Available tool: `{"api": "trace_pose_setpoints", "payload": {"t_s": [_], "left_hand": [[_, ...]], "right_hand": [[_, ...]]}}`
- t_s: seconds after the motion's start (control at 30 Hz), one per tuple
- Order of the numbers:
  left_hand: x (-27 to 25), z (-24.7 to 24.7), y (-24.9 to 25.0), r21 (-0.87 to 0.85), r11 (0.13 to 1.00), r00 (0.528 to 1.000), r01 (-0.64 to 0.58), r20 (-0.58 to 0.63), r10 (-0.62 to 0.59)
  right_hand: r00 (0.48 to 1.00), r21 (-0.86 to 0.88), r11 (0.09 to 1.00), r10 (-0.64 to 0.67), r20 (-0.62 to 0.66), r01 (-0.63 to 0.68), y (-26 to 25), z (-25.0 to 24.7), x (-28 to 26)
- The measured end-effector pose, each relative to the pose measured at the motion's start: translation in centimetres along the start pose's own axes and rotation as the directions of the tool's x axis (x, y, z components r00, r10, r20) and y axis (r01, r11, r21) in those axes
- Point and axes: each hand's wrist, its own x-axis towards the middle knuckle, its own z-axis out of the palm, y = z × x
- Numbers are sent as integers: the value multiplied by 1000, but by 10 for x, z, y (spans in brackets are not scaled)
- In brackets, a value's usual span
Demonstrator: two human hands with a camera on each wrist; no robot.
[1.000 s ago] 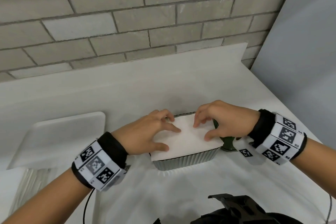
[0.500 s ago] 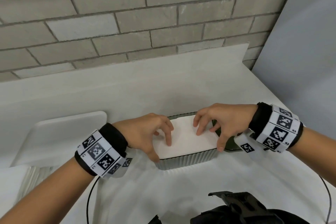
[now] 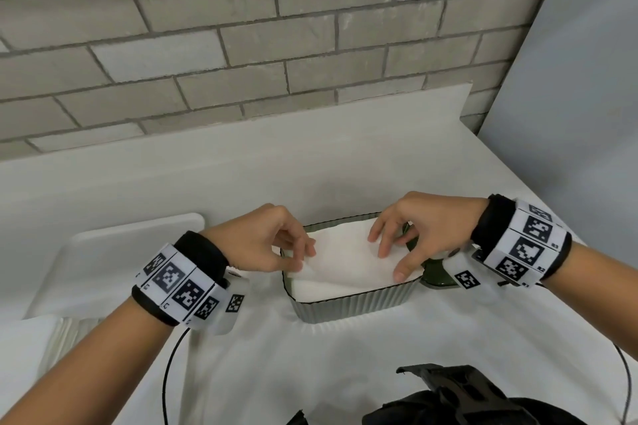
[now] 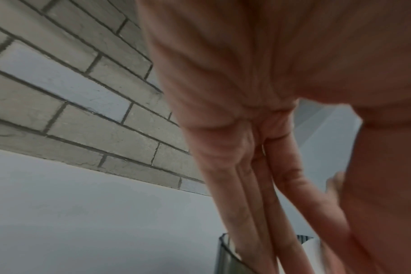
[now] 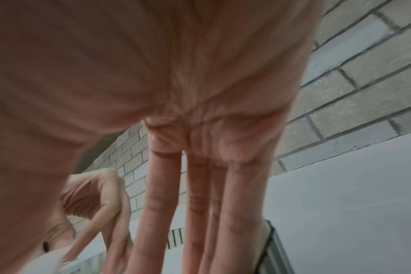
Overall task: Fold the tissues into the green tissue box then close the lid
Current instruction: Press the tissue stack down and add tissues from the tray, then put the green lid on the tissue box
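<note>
The green ribbed tissue box stands open in the middle of the white counter, filled with a stack of white tissues. My left hand is at the stack's left end and pinches the top tissue's left edge between thumb and index finger. That edge sits slightly raised. My right hand is at the right end, with its fingertips resting on the tissue and the thumb at the near edge. A dark green lid lies beside the box under my right wrist. In the left wrist view, straight fingers reach down at the box rim.
A white tray lies left of the box. A ribbed pale object sits at the lower left. A black strap piece and cables are at the near edge. A brick wall backs the counter.
Both hands went from pressing flat on the stack to lifting their palms. The left fingers closed on the tissue's left edge and the right thumb came up from the box front to the tissue.
</note>
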Motion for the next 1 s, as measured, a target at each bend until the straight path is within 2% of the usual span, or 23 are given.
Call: {"api": "trace_pose_setpoints", "payload": {"t_s": [0.2,0.33,0.43,0.57,0.7,0.77,0.83,0.9,0.97,1.0], "left_hand": [[-1,1,-1,-67,998,996,6,-84,-12],[-1,3,1,-43,999,993,16,-118,-21],[-1,12,7,113,994,990,7,-144,10],[9,32,14,403,914,984,-43,-143,109],[16,34,8,415,908,980,-59,-150,132],[18,33,5,422,906,981,-39,-158,116],[19,34,5,445,895,979,-28,-166,114],[19,36,7,461,887,977,-28,-175,122],[19,37,7,482,876,973,-26,-189,133],[19,37,7,495,869,971,-22,-196,136]], "right_hand": [[994,-59,998,-21,-109,15,-6,10,1],[990,-90,996,-27,-139,14,-8,12,2],[983,-95,995,-54,-175,38,-7,12,2],[981,-97,993,-82,-174,66,-2,14,2],[984,-62,996,-81,-160,72,0,13,2],[983,29,998,-48,-179,55,-3,9,-5],[953,152,986,-20,-303,68,-2,-1,-18],[889,244,964,21,-458,103,7,-17,-34],[846,211,976,74,-528,47,31,-26,-47],[853,146,988,112,-510,-42,47,-27,-51]]}}
